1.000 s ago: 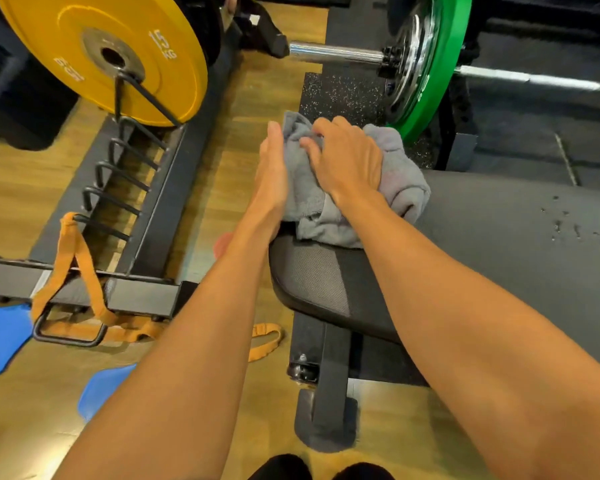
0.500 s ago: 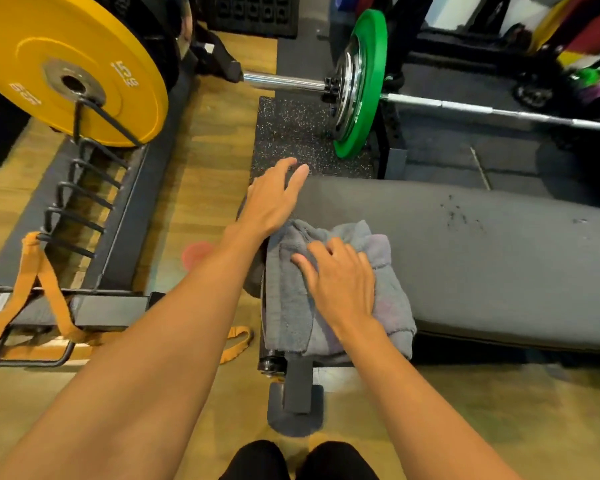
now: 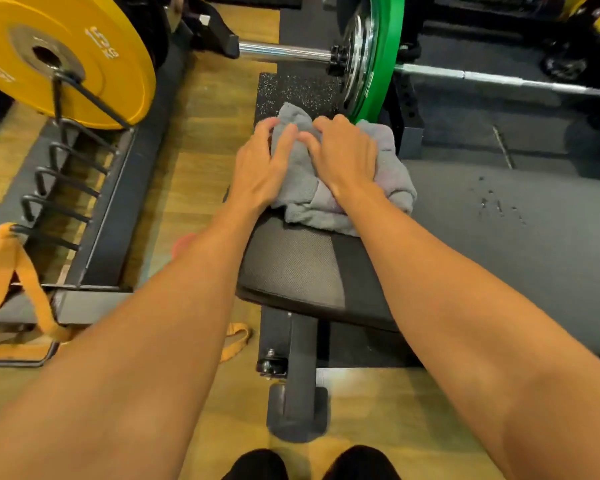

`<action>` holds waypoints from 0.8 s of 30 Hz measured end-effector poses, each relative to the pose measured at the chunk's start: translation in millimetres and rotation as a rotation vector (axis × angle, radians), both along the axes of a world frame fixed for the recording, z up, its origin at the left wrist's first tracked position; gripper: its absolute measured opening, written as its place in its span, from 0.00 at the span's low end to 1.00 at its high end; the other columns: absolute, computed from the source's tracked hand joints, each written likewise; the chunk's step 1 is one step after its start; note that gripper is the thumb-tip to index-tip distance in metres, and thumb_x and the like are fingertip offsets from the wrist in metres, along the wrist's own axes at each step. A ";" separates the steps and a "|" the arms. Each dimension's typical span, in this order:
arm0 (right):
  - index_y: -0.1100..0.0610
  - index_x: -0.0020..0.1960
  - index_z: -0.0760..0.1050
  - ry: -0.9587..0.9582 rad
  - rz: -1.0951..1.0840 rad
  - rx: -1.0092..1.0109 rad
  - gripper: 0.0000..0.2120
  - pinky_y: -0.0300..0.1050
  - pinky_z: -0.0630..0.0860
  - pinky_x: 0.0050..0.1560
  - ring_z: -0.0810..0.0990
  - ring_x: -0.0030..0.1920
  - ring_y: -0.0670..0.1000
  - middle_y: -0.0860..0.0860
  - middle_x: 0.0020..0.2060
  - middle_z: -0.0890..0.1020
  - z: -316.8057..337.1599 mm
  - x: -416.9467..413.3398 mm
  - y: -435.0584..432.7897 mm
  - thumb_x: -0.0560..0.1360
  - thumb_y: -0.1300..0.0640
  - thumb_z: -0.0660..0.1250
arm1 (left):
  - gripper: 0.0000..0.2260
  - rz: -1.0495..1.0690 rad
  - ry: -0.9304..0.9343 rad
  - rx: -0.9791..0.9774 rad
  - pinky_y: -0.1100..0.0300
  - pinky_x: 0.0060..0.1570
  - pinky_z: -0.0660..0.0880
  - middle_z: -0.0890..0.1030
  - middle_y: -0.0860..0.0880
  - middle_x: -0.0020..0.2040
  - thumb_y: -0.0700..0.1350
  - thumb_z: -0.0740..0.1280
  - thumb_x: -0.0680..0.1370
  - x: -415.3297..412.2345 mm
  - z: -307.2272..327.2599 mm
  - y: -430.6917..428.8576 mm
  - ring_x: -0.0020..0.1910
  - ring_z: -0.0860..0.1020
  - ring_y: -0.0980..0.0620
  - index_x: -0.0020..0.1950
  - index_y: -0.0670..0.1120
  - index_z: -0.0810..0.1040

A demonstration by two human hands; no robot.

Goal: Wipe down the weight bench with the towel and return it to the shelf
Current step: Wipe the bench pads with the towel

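A crumpled grey towel [image 3: 392, 174] lies on the left end of the dark grey weight bench [image 3: 499, 244]. My left hand [image 3: 257, 168] rests on the towel's left edge with its fingers spread over the cloth. My right hand [image 3: 347, 154] presses flat on the towel's middle. Both hands sit at the far side of the bench pad. Small wet droplets [image 3: 496, 202] dot the bench surface to the right of the towel. No shelf is in sight.
A yellow 15 kg plate [image 3: 66, 60] stands in a black rack [image 3: 66, 188] at the left, with an orange strap [image 3: 21, 282] hanging from it. A barbell [image 3: 482, 77] with a green plate [image 3: 381, 57] lies just beyond the bench. Wooden floor [image 3: 205, 140] runs between rack and bench.
The towel and my right hand have moved from the near side of the pad back to the far side. My left hand has come down onto the towel's left edge.
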State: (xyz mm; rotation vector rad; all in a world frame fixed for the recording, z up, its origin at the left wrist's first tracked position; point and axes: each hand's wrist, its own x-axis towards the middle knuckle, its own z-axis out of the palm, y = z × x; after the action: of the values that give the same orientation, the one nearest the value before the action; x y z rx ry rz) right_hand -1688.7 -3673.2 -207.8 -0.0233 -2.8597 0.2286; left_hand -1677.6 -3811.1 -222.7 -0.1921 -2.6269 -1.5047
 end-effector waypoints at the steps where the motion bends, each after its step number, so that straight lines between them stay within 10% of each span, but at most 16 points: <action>1: 0.53 0.47 0.74 0.011 0.014 -0.008 0.17 0.48 0.61 0.35 0.79 0.45 0.59 0.55 0.47 0.79 2.0 17.7 2.5 0.79 0.40 0.58 | 0.23 0.001 -0.011 -0.027 0.64 0.53 0.65 0.76 0.46 0.66 0.58 0.55 0.81 0.7 0.3 -1.6 0.63 0.74 0.49 0.70 0.46 0.69; 9: 0.55 0.44 0.76 0.059 0.018 -0.058 0.14 0.47 0.63 0.36 0.78 0.38 0.59 0.55 0.40 0.78 8.7 189.2 59.5 0.77 0.44 0.65 | 0.24 -0.220 0.040 -0.385 0.39 0.72 0.51 0.77 0.47 0.66 0.60 0.51 0.81 40.5 9.2 75.7 0.69 0.69 0.43 0.68 0.48 0.73; 18: 0.54 0.43 0.76 0.047 -0.039 -0.053 0.15 0.46 0.60 0.34 0.79 0.39 0.58 0.54 0.39 0.79 -0.1 99.5 90.6 0.78 0.44 0.61 | 0.21 -0.110 0.021 0.100 0.67 0.60 0.64 0.73 0.48 0.67 0.55 0.56 0.81 24.2 -3.7 105.2 0.62 0.72 0.55 0.70 0.45 0.70; 24: 0.53 0.48 0.76 -0.009 -0.015 0.008 0.16 0.47 0.62 0.35 0.79 0.44 0.58 0.54 0.46 0.78 -5.1 -15.2 98.3 0.80 0.43 0.56 | 0.25 -0.067 0.054 0.111 0.68 0.67 0.59 0.67 0.49 0.73 0.54 0.57 0.81 16.1 -6.6 107.6 0.70 0.64 0.57 0.74 0.43 0.63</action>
State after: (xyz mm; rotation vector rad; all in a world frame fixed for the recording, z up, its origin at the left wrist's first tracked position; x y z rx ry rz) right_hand -1703.9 -3574.9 -212.9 -0.0436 -2.8678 0.2152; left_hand -1661.5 -3703.4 -229.4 -0.3097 -2.5112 -1.6365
